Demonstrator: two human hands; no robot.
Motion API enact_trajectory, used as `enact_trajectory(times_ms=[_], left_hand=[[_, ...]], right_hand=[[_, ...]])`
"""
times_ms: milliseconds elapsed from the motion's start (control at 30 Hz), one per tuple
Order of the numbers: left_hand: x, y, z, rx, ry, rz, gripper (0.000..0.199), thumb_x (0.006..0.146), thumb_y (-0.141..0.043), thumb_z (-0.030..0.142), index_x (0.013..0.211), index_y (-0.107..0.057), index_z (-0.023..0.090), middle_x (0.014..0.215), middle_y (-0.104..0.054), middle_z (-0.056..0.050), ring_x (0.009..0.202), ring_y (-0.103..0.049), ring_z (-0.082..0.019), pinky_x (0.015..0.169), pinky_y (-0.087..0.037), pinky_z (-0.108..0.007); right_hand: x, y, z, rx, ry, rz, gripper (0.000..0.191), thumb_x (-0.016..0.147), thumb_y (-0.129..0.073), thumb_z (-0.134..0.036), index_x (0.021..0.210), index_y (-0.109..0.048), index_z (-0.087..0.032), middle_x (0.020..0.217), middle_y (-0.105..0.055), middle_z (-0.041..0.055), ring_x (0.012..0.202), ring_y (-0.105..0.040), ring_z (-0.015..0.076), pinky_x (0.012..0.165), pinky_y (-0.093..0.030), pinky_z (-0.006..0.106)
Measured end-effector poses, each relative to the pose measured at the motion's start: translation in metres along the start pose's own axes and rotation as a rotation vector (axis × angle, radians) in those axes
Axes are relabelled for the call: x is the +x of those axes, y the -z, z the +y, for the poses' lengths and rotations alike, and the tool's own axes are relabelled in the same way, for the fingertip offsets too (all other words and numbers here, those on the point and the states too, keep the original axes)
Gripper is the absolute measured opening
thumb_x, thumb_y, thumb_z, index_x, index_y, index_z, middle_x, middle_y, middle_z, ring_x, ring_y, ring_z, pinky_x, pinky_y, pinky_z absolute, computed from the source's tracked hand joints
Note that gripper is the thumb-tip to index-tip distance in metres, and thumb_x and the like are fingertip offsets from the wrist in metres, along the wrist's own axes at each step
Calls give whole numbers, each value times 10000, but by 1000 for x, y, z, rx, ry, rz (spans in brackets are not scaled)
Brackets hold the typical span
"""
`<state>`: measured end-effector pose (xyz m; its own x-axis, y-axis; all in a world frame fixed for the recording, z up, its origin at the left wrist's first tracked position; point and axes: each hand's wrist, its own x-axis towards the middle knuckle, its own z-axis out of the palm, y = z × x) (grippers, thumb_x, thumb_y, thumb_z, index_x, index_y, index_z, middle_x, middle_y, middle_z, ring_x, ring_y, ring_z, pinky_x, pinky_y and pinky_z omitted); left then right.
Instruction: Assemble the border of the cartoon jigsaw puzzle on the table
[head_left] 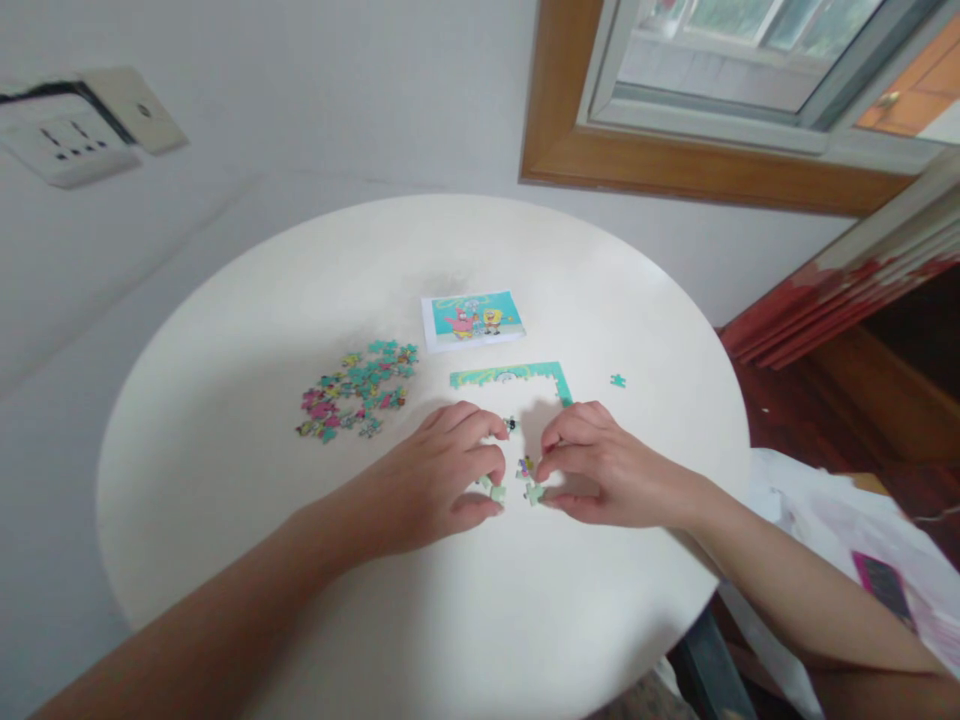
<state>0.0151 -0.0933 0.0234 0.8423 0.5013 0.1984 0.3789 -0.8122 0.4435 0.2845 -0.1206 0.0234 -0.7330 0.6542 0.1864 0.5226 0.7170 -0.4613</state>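
My left hand (pixel 457 468) is curled low over the table, with thumb and fingers closed at a pale green jigsaw piece (pixel 497 493). Across a small gap, my right hand (pixel 600 468) pinches another pale green jigsaw piece (pixel 534 494). A purple and yellow jigsaw piece (pixel 524 467) lies by the right fingertips. Near the left index finger is a piece with a black spot (pixel 511 424). Beyond both hands runs a joined teal border strip (pixel 517 373), which turns down at its right corner; my right hand hides part of that side.
A heap of loose jigsaw pieces (pixel 358 390) lies left on the round white table (pixel 225 480). Behind the border rests a printed cartoon picture (pixel 476 318). One teal piece (pixel 618 380) sits apart at the right. White plastic bags (pixel 817 520) stand beyond the table's right edge.
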Motion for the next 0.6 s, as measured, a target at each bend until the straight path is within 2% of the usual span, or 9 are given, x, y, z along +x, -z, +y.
enact_trajectory(times_ms=[333, 600], left_hand=[[1, 1, 2, 3, -3, 19, 112, 849, -717, 211, 925, -636, 196, 1173, -592, -85, 1190, -500, -264, 1040, -343, -413], [1, 1, 0, 7, 10, 10, 142, 844, -731, 230, 931, -625, 194, 1197, -585, -86, 1173, -495, -270, 1025, -348, -426]], right_hand=[[-2, 7, 0, -1, -35, 4, 141, 840, -725, -269, 973, -719, -220, 1068, -645, 52, 1076, -546, 224, 994, -324, 392], [-2, 5, 2, -20, -55, -8, 242, 868, -718, -352, 1069, -714, -216, 1103, -645, 67, 1086, -536, 237, 982, -328, 406]])
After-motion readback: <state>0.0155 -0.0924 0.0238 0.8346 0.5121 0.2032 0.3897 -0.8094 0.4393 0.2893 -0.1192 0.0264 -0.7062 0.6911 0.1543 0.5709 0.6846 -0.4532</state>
